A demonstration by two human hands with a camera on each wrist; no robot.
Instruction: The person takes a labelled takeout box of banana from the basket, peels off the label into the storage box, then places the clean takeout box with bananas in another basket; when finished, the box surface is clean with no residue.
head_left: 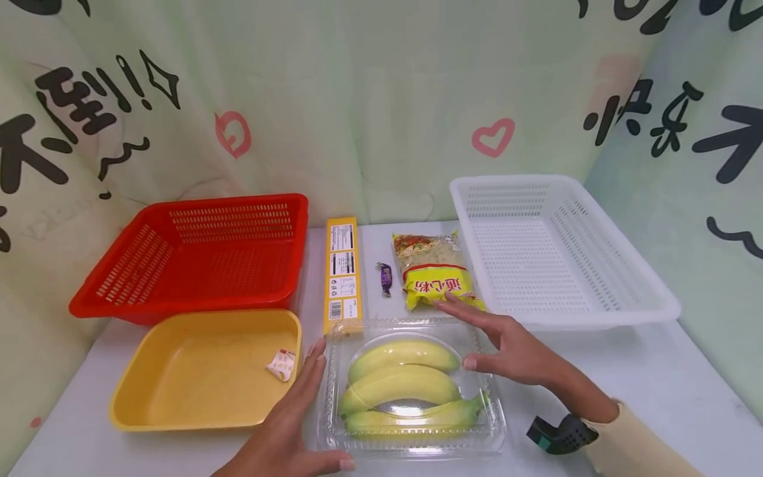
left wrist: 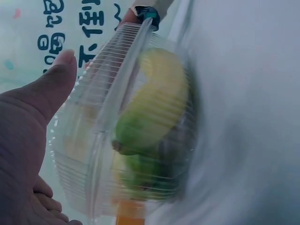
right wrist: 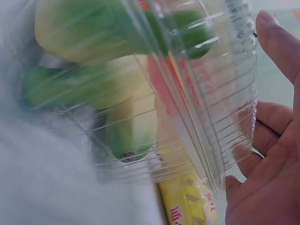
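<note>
Fingers (head_left: 308, 379) (head_left: 471, 315) flank one box (head_left: 417, 446): three bananas (head_left: 399, 386) inside.

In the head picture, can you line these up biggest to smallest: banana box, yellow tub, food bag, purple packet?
1. Banana box and yellow tub: too alike to rank
2. Food bag
3. Purple packet, easily smallest

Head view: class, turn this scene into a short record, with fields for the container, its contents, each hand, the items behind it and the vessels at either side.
Container: clear plastic box on the table
Contents: three bananas
Left hand: at the box's left side, fingers extended; contact unclear
Right hand: at the box's right side, fingers extended; contact unclear
Behind: yellow carton, purple-wrapped sweet, yellow-labelled bag
Left side: red basket; yellow tub holding a small packet
Right side: white basket
</note>
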